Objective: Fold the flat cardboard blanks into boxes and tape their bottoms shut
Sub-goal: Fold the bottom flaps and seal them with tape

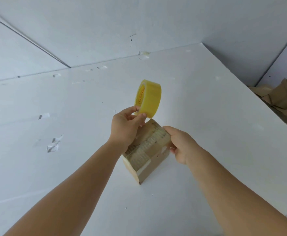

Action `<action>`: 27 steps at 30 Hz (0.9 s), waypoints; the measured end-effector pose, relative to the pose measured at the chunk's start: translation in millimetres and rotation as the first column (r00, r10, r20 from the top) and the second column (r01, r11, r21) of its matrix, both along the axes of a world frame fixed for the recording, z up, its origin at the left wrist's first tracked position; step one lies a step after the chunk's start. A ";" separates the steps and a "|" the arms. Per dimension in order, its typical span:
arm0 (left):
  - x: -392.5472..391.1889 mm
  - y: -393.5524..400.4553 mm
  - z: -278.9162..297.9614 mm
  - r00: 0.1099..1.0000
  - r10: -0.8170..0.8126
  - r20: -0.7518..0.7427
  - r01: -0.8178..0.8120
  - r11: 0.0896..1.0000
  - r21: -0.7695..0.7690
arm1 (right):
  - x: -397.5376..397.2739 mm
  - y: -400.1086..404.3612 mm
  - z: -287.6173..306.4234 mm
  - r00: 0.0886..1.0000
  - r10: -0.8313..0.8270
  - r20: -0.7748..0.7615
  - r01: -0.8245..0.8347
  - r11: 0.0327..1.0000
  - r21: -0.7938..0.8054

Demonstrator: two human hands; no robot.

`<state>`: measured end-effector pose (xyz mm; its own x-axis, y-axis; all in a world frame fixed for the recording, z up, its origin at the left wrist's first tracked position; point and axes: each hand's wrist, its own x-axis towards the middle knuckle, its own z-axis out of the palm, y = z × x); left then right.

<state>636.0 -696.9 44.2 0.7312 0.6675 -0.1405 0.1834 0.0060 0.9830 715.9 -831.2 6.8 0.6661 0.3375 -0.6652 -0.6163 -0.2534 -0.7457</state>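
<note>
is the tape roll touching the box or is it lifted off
Cannot tell. In the head view the left hand holds the tape roll with its lower edge right at the box top's far corner; no gap or contact shows plainly.

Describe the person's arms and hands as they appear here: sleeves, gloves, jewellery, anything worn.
Both arms are bare from the bottom edge of the picture to the fingertips; no sleeve shows on either forearm. The left hand and the right hand wear no gloves. No watch, bracelet or band shows at either wrist, and no ring on the fingers in view. Nails look short and unpainted, though too small to be sure.
</note>
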 end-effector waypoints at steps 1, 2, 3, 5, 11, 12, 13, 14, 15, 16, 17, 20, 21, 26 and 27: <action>0.5 0.7 0.4 1.000 0.007 0.012 -0.006 1.000 -0.020 | 0.8 0.1 1.5 1.000 -0.005 -0.014 0.005 1.000 -0.014; 1.0 1.7 0.7 0.999 0.012 0.032 -0.011 0.999 -0.039 | 2.1 0.3 3.3 1.000 -0.016 0.018 0.016 1.000 -0.026; 1.1 2.4 0.7 0.999 0.021 0.051 -0.018 0.998 -0.052 | 3.4 0.2 3.8 0.993 -0.033 0.111 0.039 0.998 -0.047; 0.1 2.9 0.7 0.996 0.039 0.074 -0.034 0.997 -0.066 | 0.3 -1.9 4.8 0.895 -0.088 0.438 0.141 0.986 -0.090; -4.0 1.4 3.2 0.993 0.078 0.086 -0.063 0.985 -0.164 | -31.2 -3.8 0.3 0.651 0.191 0.735 -0.068 0.979 -0.194; -5.9 -1.5 3.1 0.992 0.086 0.087 -0.066 0.976 -0.206 | -28.3 -2.4 1.3 0.666 0.197 0.719 -0.078 0.977 -0.196; -8.7 -4.8 2.7 0.991 0.097 0.089 -0.072 0.967 -0.245 | -23.0 -1.0 3.6 0.683 0.196 0.703 -0.091 0.979 -0.185; -12.4 -8.1 2.2 0.989 0.111 0.094 -0.082 0.958 -0.274 | -17.1 0.1 6.6 0.699 0.206 0.685 -0.121 0.978 -0.170; -16.7 -11.1 1.8 0.986 0.127 0.105 -0.091 0.950 -0.298 | -10.9 0.5 9.7 0.708 0.231 0.668 -0.173 0.973 -0.153; -21.2 -13.6 1.5 0.982 0.140 0.124 -0.094 0.942 -0.321 | -5.0 0.3 13.2 0.704 0.274 0.656 -0.242 0.960 -0.142; -25.8 -15.9 1.0 0.978 0.149 0.147 -0.091 0.935 -0.344 | 0.3 -0.5 16.5 0.690 0.324 0.648 -0.314 0.940 -0.135; -37.4 -21.0 1.5 0.965 0.151 0.212 -0.064 0.927 -0.369 | 11.5 -1.6 23.9 0.614 0.454 0.645 -0.455 0.872 -0.180; -40.0 -21.2 3.3 0.962 0.146 0.231 -0.052 0.928 -0.368 | 14.1 -0.7 26.3 0.603 0.462 0.651 -0.467 0.865 -0.181; -40.8 -5.8 22.6 0.965 -0.050 0.259 0.133 0.941 -0.313 | 19.4 12.6 52.1 0.748 0.224 0.625 -0.385 0.913 0.134; -39.3 -1.5 26.4 0.961 -0.126 0.247 0.196 0.939 -0.282 | 20.9 14.4 58.7 0.791 0.194 0.580 -0.384 0.896 0.224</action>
<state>596.7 -698.5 70.7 0.8610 0.4896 -0.1381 -0.0156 0.2967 0.9548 736.8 -816.8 65.5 0.7142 0.6974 -0.0592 -0.0352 -0.0488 -0.9982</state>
